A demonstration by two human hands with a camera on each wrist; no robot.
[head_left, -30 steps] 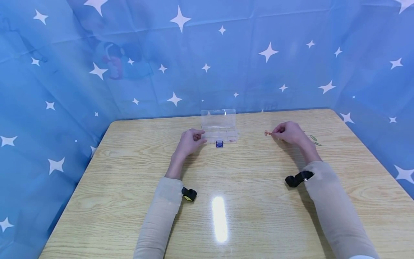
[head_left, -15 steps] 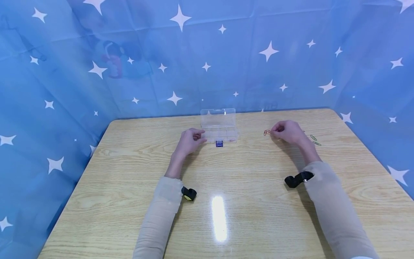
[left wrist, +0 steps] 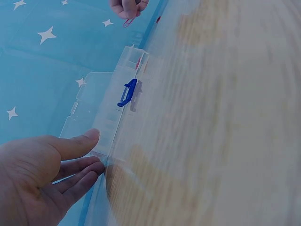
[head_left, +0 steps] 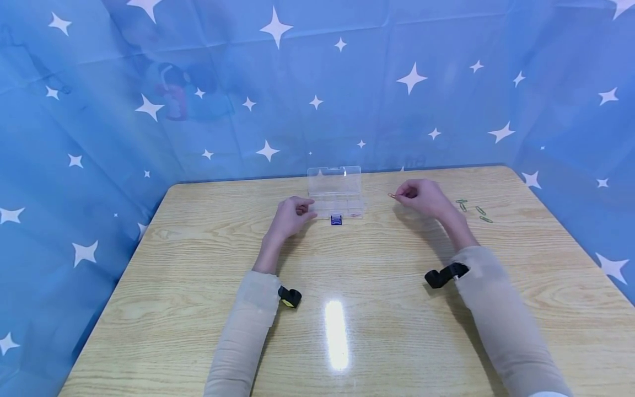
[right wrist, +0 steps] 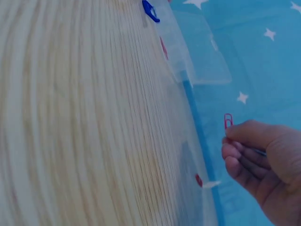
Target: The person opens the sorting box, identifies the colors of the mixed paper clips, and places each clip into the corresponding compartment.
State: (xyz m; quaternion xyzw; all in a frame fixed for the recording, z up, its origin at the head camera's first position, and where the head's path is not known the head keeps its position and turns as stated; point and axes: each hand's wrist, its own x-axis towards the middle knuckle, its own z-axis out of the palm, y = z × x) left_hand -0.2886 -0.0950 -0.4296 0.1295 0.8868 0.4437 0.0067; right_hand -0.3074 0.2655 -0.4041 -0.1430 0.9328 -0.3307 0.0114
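Note:
A clear compartment box [head_left: 324, 207] stands at the back of the table with its lid [head_left: 334, 180] raised and a blue latch [head_left: 336, 220] on its front. My left hand [head_left: 291, 215] is at the box's left end, thumb and fingers apart, fingertips against or very near its edge. To the right of the box, my right hand [head_left: 423, 196] pinches a red paper clip [right wrist: 228, 119] between thumb and fingers, above the table. Another red piece [right wrist: 163, 48], which looks like a clip, shows through the box's wall at its right end.
Several green paper clips [head_left: 480, 210] lie on the wooden table [head_left: 377, 259] right of my right hand. A blue star-patterned curtain [head_left: 297, 82] hangs close behind the table's back edge. The glossy surface shows a small red reflection [right wrist: 198, 180] below the held clip.
My right hand has moved left and slightly back with the red paper clip, nearer the box, uncovering green clips behind it. My left hand and the box stay put.

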